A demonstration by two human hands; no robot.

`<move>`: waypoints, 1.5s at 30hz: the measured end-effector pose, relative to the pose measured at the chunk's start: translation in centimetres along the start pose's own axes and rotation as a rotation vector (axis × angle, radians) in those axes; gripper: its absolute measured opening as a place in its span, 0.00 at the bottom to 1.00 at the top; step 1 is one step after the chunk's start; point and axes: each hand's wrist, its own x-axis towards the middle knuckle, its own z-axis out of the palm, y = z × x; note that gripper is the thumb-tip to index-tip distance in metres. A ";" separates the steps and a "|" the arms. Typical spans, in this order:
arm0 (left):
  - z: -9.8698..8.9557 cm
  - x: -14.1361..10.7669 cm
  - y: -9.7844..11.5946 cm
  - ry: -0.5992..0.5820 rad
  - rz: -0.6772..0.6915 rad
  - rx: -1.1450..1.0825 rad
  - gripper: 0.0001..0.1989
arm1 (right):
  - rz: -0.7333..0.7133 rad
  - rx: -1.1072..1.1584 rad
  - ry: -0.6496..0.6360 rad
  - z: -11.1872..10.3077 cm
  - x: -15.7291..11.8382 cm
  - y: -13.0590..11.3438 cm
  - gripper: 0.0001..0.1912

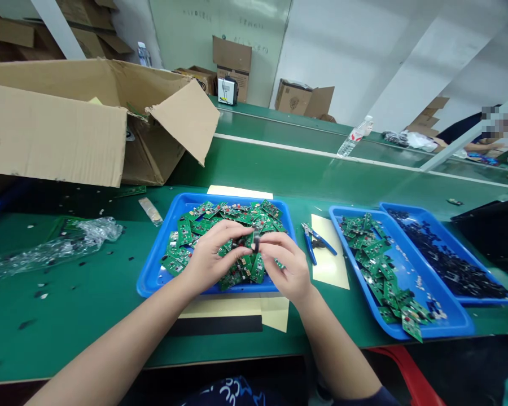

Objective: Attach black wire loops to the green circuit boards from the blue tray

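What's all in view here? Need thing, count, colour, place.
Circuit boards: many, green, center and adjacent right tray
Center tray: one, blue, under hands
Right trays: two, blue
Black parts: many, far-right tray
Cutters: one, blue-handled, right of center tray
Paper: several pieces, yellow, around center tray
Strip: one, black, near bench edge
Bench: one, green
Plastic wrap: clear, left
Boxes: several, brown, left and back
Bottles: two, clear, back
Device: one, white front, back shelf
Person: one, partial, far right
Small dark piece: one, between hands
Left hand, right hand: bare, over center tray
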 end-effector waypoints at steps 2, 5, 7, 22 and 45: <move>-0.2 0.0 -0.1 0.060 0.013 0.004 0.11 | 0.139 0.150 -0.032 0.4 -0.2 0.0 0.13; -0.6 0.1 -0.1 0.107 0.097 0.069 0.11 | 0.430 0.394 0.087 0.9 -0.4 0.5 0.10; -0.7 0.1 0.0 0.100 0.197 0.130 0.12 | 0.569 0.464 0.205 1.0 -0.3 1.1 0.08; -0.8 0.3 0.5 0.100 0.305 0.195 0.17 | 0.442 0.503 0.279 -0.9 0.1 1.7 0.26; -0.4 0.4 -0.5 0.082 0.377 0.150 0.30 | 0.582 0.472 0.294 -0.7 0.4 1.3 0.14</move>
